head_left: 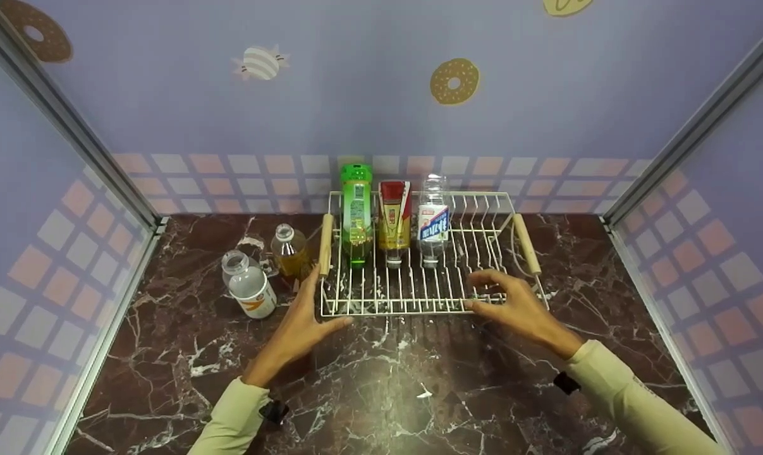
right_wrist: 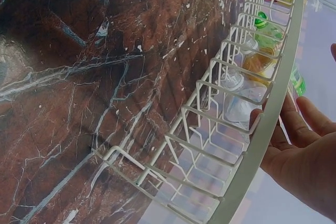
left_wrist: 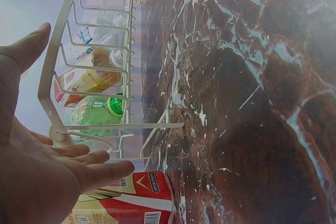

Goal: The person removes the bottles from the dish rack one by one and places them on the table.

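A white wire rack (head_left: pixel 394 307) with wooden handles holds a green bottle (head_left: pixel 357 218), a red-and-gold labelled bottle (head_left: pixel 394 218) and a clear bottle with a white-and-blue label (head_left: pixel 433 221), all leaning with their caps toward the front. My left hand (head_left: pixel 302 325) is spread at the rack's front left corner, fingertips close to the left handle (head_left: pixel 325 243). Over the front rim on the right is my right hand (head_left: pixel 511 306), its fingers bent loosely and apart from the thumb, with no bottle between them. In the right wrist view, its fingers (right_wrist: pixel 296 124) overlap the rim.
Left of the rack stand an uncapped clear bottle (head_left: pixel 251 287) with a white label and a capped bottle with amber liquid (head_left: pixel 291 253). Everything rests on a dark marbled tabletop (head_left: pixel 381 392). Purple patterned panels (head_left: pixel 368 95) enclose the back and both sides.
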